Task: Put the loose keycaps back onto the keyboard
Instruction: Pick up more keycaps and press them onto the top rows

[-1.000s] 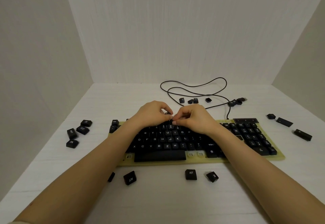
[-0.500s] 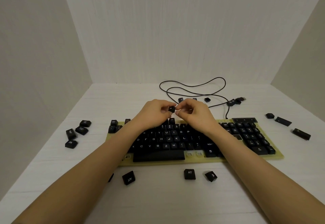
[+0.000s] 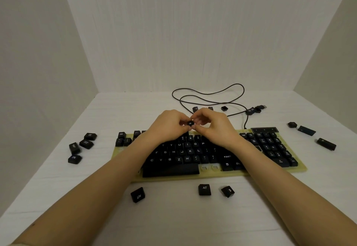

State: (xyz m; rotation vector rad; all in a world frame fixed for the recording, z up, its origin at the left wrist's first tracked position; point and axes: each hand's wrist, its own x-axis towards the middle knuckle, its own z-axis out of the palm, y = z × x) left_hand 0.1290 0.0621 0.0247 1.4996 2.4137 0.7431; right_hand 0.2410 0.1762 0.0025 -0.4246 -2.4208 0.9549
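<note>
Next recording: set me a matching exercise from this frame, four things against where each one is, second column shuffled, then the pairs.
Things:
1. held keycap
2. space bar
3. cable
4. long keycap

Places:
A. looped on the table behind the keyboard
B. loose on the table, right of the keyboard
C. mounted in the keyboard's nearest row
D. pinched between left hand and right hand, above the keyboard

Pairs: 1-D, 2-C, 3-A, 4-B.
</note>
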